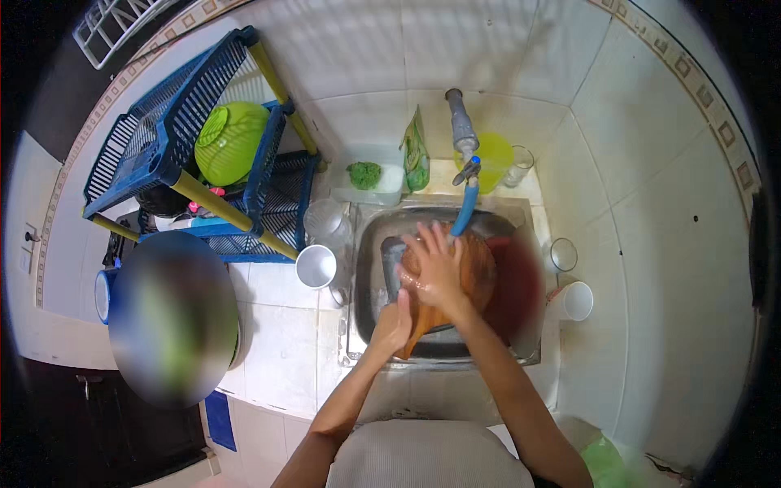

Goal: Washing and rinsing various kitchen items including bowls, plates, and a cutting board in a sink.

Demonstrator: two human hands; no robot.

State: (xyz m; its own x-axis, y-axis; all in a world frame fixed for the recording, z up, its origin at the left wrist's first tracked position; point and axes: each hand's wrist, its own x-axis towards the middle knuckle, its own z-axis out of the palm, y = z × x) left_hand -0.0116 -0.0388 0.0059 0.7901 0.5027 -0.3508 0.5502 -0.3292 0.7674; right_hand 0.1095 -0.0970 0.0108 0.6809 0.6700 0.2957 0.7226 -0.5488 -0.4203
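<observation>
A round brown wooden board [479,268] with a handle [416,337] lies tilted in the stainless-steel sink [369,280], wet and glossy. My left hand [390,326] is at the handle's left side, thumb up along it; its other fingers are hidden beneath. Across the board's face my right hand [436,268] lies spread, fingers apart and wet. The end of a blue hose [467,207] on the grey tap [464,131] hangs just above the board. A red item [515,287], blurred, sits in the right of the sink.
A blue plastic rack [177,140] stands left, holding a green bowl [235,146]. A white cup [316,267] and clear glass [323,219] flank the sink's left; another glass [561,255] and cup [576,301] its right. Behind are a tub [387,183] with a green scrubber [364,175] and a pouch [417,158].
</observation>
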